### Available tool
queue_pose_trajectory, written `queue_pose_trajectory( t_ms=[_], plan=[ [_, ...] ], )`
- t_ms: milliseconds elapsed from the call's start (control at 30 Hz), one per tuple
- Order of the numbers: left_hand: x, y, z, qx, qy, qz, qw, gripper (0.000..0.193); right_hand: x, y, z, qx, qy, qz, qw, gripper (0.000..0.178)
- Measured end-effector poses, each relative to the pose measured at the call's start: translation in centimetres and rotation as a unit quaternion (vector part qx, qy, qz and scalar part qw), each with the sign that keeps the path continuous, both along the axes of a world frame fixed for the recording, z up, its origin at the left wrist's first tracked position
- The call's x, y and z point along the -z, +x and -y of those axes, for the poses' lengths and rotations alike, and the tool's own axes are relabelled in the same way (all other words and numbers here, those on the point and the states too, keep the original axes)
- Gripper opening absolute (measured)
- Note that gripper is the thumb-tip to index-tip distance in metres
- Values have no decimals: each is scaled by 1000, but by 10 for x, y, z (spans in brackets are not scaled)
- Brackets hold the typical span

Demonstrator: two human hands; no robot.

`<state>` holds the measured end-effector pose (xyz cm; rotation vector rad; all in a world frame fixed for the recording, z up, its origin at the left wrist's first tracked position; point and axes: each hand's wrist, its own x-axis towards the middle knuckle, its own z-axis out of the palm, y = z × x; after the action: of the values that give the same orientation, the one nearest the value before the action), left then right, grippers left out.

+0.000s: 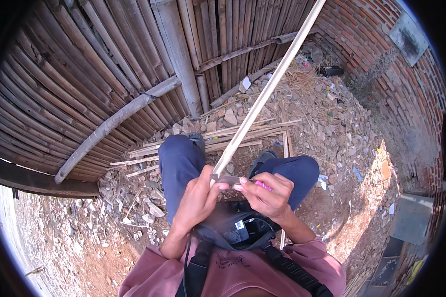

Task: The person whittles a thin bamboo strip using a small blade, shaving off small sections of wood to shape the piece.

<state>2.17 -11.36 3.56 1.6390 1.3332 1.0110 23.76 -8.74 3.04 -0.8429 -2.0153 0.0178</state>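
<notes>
A long pale strip of split bamboo or wood [265, 91] rises from my hands toward the upper right, its near end between my knees. My left hand [197, 196] is closed round that near end. My right hand [270, 195] grips a knife [228, 179] with a bright pink handle, mostly covered by the fingers. The flat metal blade lies across the strip's end, close against my left thumb. Whether the edge has entered the strip cannot be made out.
Several cut strips [255, 132] lie on rubble beyond my feet. A bamboo wall [114, 64] with a thick post [176, 54] stands left and ahead; a brick wall [406, 94] curves along the right. A dark open bag [240, 230] hangs at my lap, near my bent knees [181, 161].
</notes>
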Motion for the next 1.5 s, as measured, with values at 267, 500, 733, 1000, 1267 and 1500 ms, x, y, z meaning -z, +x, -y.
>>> queue_pose_trajectory(
  t_ms=[267,500,733,1000,1267,1500],
  plan=[
    [5,3,-3,-14,46,26,998,15,6,1,-2,7,2,-15,1000,26],
    [-1,9,1,-42,9,2,999,15,-2,0,2,4,0,-6,1000,28],
    [4,10,0,-79,29,-11,996,19,2,-3,-2,11,5,-15,1000,27],
    [9,11,1,-93,15,-7,995,22,5,-2,-5,18,34,-8,999,28],
    [-2,10,-2,-47,-21,-6,999,26,-1,7,-13,42,63,-20,997,30],
    [15,1,16,-20,-75,20,997,31,-15,58,-60,134,-26,-321,937,14]
  ],
)
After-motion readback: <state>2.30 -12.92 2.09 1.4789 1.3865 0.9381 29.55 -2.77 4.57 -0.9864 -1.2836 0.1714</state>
